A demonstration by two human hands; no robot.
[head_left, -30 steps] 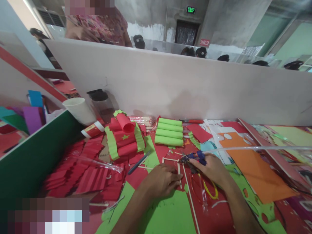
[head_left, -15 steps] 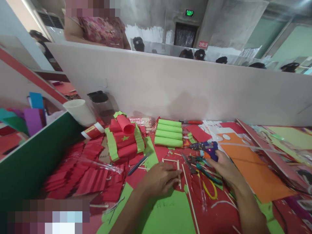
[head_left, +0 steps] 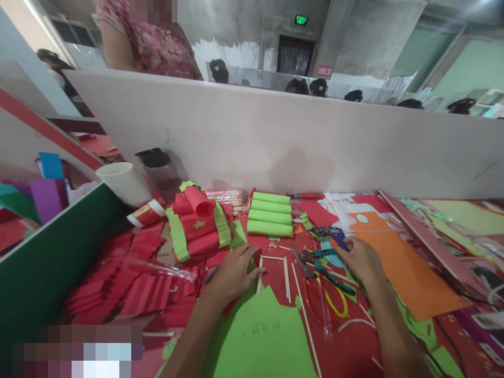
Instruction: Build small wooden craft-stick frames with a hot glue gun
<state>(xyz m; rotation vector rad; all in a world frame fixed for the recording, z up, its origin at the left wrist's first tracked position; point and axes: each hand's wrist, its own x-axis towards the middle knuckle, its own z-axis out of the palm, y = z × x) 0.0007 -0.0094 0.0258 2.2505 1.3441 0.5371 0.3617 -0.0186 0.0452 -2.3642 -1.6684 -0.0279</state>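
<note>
Apparently gluing a three-sided stick frame on the desk, with left hand loosely open beside it, right hand gripping a glue gun, probably needing careful alignment next.

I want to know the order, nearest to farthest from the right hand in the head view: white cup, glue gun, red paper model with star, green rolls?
1. Glue gun: at the right hand's fingertips.
2. Green rolls: to the left.
3. Red paper model with star: farther left.
4. White cup: far left.
</note>
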